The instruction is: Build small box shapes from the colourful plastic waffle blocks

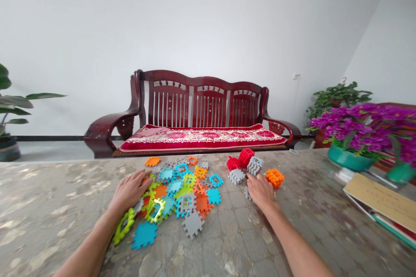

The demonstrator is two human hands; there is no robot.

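A heap of flat interlocking plastic tiles point(182, 188) in blue, orange, green and grey lies on a stone-patterned table point(48, 207). My left hand point(130, 190) rests palm down on the heap's left edge, fingers stretched over the tiles. To the right stand assembled blocks: red ones point(241, 158), a grey cube point(255, 165), an orange one point(274, 177) and a flat grey piece point(236, 176). My right hand point(260, 190) lies just in front of the grey cube, fingertips touching it and covering a small grey piece. Its fingers look loosely curled.
A dark wooden bench with a red cushion point(201, 136) stands behind the table. Purple flowers in a teal pot point(351, 158) and stacked books point(383, 207) sit at the table's right. A leafy plant point(9, 112) stands far left. A small grey piece point(293, 152) lies near the far edge.
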